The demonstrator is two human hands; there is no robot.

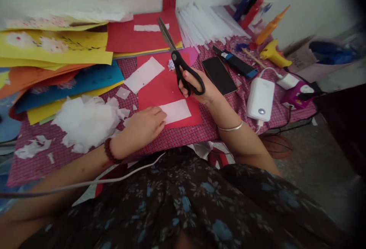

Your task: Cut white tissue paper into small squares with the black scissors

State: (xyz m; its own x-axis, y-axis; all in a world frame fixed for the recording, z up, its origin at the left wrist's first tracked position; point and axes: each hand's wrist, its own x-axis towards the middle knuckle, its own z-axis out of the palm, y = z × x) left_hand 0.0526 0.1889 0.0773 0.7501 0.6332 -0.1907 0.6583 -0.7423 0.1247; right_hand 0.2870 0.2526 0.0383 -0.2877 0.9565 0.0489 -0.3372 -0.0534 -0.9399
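Observation:
My right hand (204, 89) grips black-handled scissors (183, 64), fingers through the loops, blades closed and pointing up and away. My left hand (144, 125) rests on the table with fingers curled, its tips on a white paper rectangle (177, 111) that lies on a red sheet (166, 89). Another white paper piece (143, 74) lies at the red sheet's upper left. A crumpled heap of white tissue (84, 121) sits just left of my left hand.
Stacks of yellow, orange, blue and red paper (57, 62) fill the left and back. White paper strips (206, 24), a black phone (219, 74), a white power bank (260, 98), a yellow glue gun (273, 53) and glue bottles (268, 26) lie to the right. The table's edge drops at right.

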